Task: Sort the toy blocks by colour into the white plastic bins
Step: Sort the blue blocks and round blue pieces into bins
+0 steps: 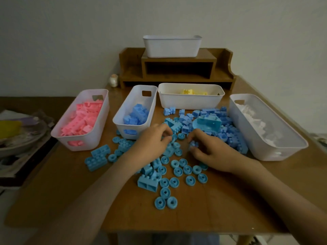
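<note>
Gathering loose blue blocks (228,138) lying beside the part-filled blue-block bin (122,106).
The right grip (210,151) is pinching a small studded block (193,144) just above the surface (88,200); the left grip (152,140) is curling down among wheel pieces (177,152), its hold hidden. The pieces are looking light, hard and slick, probably calling for pinches across flat sides.

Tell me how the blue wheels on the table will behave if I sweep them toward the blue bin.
The wheels lie flat on the smooth table, so they would probably slide rather than roll; any tipped on edge might roll off. They look like small hard plastic, likely light and stiff. Being loose and many, they would probably scatter.
</note>
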